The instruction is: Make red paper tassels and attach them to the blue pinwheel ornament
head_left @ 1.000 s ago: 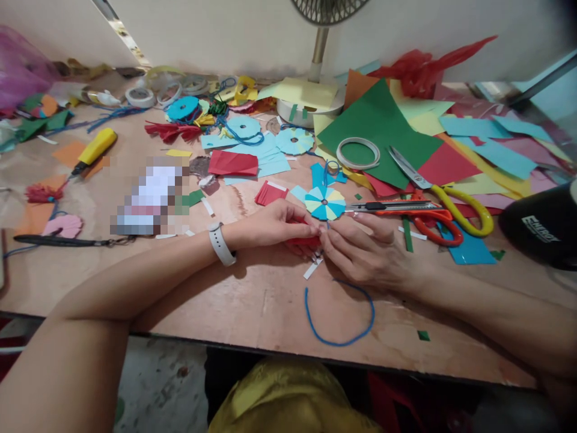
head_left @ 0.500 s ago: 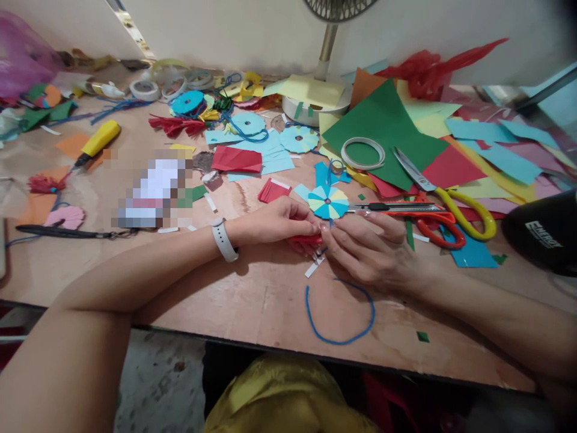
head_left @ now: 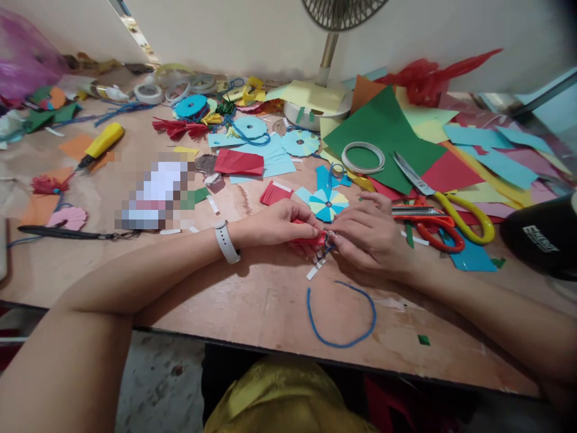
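A yellow-green garment (head_left: 288,397) is seen below the near edge of a wooden tabletop (head_left: 234,307), where a length of blue cord (head_left: 341,346) is laid in an open loop. Beyond it, a small roll of red paper (head_left: 309,241) is held between the two hands, near a white paper strip (head_left: 315,270). The roll is gripped in the left hand (head_left: 286,222), its thumb and bent fingers closed around it, with a white watch band (head_left: 226,242) fastened at the wrist. The roll's end is met by the right hand (head_left: 374,234), whose thumb and forefinger are drawn nearly together; whether anything is pinched there cannot be told.

Just past the hands, a blue-and-yellow paper disc (head_left: 328,205) is laid flat. To the right, a box cutter (head_left: 417,211), orange-handled scissors (head_left: 457,245) and yellow-handled scissors (head_left: 426,187) are set close together, and a black mug (head_left: 541,237) marked "ENERGY" is placed farther along. Deeper in, a ring of tape (head_left: 360,169) is rested on a green sheet (head_left: 392,120) among scattered coloured papers (head_left: 509,162). Before the wall, a fan (head_left: 343,12) is stood, its base partly covered by pale yellow paper (head_left: 315,95).
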`<state>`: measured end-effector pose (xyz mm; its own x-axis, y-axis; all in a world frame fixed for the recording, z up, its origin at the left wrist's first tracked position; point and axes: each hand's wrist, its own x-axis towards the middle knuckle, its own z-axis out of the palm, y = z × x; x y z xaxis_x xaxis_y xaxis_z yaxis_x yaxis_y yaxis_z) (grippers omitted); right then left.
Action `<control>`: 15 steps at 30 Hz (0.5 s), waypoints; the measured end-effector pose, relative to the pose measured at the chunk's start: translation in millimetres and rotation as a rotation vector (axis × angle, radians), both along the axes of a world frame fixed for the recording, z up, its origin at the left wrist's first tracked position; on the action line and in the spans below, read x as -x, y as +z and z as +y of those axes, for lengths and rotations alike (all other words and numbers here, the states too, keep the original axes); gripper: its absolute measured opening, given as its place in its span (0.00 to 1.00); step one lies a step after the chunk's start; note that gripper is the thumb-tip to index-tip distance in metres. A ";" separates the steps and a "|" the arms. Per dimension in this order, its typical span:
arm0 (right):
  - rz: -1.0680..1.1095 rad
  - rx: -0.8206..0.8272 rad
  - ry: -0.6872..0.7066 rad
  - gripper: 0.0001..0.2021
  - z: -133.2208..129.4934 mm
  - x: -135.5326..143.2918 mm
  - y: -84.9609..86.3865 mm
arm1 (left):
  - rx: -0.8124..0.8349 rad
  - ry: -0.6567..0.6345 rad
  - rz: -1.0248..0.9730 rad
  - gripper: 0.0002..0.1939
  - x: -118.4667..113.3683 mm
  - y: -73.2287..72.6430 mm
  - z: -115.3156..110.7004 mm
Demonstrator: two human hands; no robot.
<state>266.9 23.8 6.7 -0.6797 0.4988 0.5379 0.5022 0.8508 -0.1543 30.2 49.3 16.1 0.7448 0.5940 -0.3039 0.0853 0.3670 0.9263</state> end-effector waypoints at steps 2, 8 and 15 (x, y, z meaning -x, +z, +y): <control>-0.008 0.101 0.011 0.07 2.0 -0.1 -2.0 | 0.008 -0.002 -0.008 0.10 0.3 -0.3 0.3; -0.104 0.319 0.070 0.13 0.2 1.7 -4.1 | -0.013 -0.056 -0.016 0.08 0.6 0.6 0.4; -0.083 0.420 0.219 0.10 8.1 -1.2 -0.3 | -0.010 -0.106 -0.024 0.07 0.5 -0.8 -0.4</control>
<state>268.1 31.9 6.5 -0.8249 0.5016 0.2606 0.3433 0.8108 -0.4742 29.7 48.9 15.3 0.8108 0.5143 -0.2795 0.1010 0.3475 0.9322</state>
